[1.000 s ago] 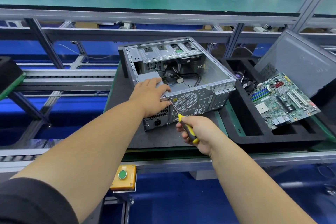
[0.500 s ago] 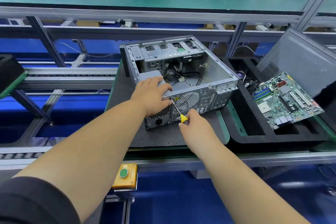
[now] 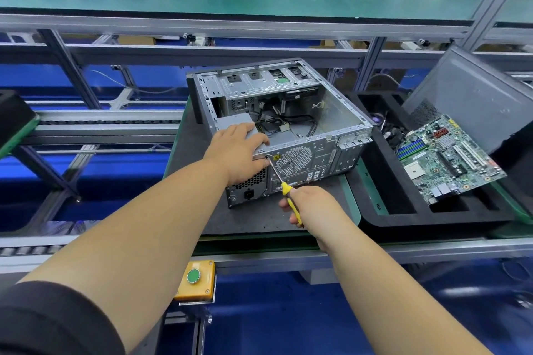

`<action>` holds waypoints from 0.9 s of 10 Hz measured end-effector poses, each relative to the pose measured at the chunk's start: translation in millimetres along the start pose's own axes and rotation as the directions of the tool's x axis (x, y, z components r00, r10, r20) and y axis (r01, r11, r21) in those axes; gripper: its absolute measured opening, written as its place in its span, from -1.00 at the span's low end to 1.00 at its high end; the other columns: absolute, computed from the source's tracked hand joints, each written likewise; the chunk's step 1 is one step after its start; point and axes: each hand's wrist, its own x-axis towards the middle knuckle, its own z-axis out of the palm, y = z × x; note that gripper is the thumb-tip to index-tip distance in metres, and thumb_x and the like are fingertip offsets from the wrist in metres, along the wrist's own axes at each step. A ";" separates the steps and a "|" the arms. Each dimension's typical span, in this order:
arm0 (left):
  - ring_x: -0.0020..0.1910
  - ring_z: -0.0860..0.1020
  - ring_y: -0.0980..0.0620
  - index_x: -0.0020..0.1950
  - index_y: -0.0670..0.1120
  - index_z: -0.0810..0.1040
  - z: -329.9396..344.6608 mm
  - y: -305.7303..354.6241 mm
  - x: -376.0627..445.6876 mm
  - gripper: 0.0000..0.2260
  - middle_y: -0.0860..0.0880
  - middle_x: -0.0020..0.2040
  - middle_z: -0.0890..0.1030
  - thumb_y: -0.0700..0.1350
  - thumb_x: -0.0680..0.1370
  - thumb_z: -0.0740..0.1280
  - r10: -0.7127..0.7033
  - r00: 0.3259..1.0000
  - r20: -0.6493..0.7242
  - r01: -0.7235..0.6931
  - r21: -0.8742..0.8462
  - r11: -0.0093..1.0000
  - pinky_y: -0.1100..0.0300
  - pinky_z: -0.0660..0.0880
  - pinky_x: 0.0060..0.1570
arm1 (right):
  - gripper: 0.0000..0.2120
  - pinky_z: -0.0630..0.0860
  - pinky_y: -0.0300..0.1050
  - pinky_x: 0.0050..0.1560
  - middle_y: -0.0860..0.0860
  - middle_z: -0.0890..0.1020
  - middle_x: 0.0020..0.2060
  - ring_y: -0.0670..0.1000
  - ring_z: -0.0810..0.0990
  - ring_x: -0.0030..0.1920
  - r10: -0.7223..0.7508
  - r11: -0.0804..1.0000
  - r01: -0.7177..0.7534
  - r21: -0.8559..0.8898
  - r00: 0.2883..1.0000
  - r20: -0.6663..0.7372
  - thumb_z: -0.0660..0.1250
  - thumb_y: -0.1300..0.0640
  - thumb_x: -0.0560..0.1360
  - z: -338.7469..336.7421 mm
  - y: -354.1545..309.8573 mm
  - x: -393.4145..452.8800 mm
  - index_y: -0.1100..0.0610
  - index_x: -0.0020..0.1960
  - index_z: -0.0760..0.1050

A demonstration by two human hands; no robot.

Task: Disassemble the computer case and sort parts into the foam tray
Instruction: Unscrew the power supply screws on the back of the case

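- The left hand (image 3: 239, 153) lies on the near top corner of the open grey metal computer case (image 3: 284, 127), fingers spread and relaxed.
- The right hand (image 3: 313, 206) grips a yellow-handled screwdriver (image 3: 284, 183), its tip touching the case's rear panel just beside the left thumb.
- Right of both hands, a green motherboard (image 3: 445, 157) rests tilted in the black foam tray (image 3: 403, 219).

The left hand (image 3: 236, 153) covers the near-left corner of the computer case (image 3: 288, 124). The screwdriver (image 3: 284, 181) handle is mostly hidden inside the right hand (image 3: 310, 206). The side panel (image 3: 473, 95) is cut off at the right edge.
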 end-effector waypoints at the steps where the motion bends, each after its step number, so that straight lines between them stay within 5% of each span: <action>1: 0.50 0.13 -0.09 0.37 0.26 0.31 -0.5 0.9 -0.6 -0.58 -0.02 0.55 0.15 0.29 0.54 0.19 -0.001 1.000 0.002 0.001 0.001 1.000 -0.08 0.08 0.43 | -0.73 0.40 -0.10 -0.30 0.12 0.66 -0.16 0.00 0.46 -0.43 -0.048 0.998 0.047 0.042 0.999 0.011 0.20 0.05 0.63 -2.3 -0.7 -0.1 0.10 -0.18 0.55; 4: 0.49 0.14 -0.09 0.37 0.26 0.31 -0.6 1.3 -0.4 -0.58 -0.02 0.55 0.15 0.30 0.54 0.19 -0.009 1.000 0.003 0.009 0.013 1.000 -0.09 0.08 0.43 | -0.82 0.43 -0.09 -0.30 0.00 0.54 -0.40 -0.05 0.48 -0.44 -0.155 0.988 0.155 0.005 0.987 -0.050 0.29 0.01 0.57 -3.4 9.0 2.0 0.10 -0.13 0.42; 6: 0.50 0.17 -0.08 0.40 0.25 0.31 -4.9 4.4 -3.5 -0.54 0.00 0.55 0.18 0.27 0.52 0.24 -0.009 1.000 -0.003 0.009 -0.038 0.999 -0.06 0.09 0.45 | -0.84 0.28 -0.12 -0.37 0.05 0.51 -0.15 -0.01 0.42 -0.32 -0.336 0.896 0.274 -0.349 0.932 -0.132 0.28 0.05 0.55 -2.4 2.3 0.0 0.06 -0.14 0.34; 8: 0.40 0.30 0.10 0.33 0.01 0.47 -17.4 12.4 -32.9 -0.55 0.05 0.37 0.42 -0.25 0.46 0.32 -0.127 0.937 -0.326 -0.113 -0.627 0.770 0.23 0.18 0.40 | -0.78 0.22 -0.12 -0.41 0.04 0.47 -0.11 -0.05 0.40 -0.31 -0.337 0.883 0.264 -0.387 0.932 -0.133 0.31 0.06 0.54 -2.0 -1.9 -2.7 0.05 -0.18 0.29; 9: 0.06 0.48 0.16 0.09 0.00 0.57 -15.1 31.7 -56.9 -0.77 0.10 0.05 0.54 -0.20 0.47 0.27 -0.305 0.857 -0.416 -0.119 -0.735 0.668 0.40 0.37 0.08 | -0.74 0.26 -0.11 -0.38 0.00 0.47 -0.25 -0.01 0.39 -0.33 -0.271 0.934 0.234 -0.271 0.956 -0.109 0.28 -0.03 0.57 -3.7 -3.8 -3.0 0.08 -0.19 0.33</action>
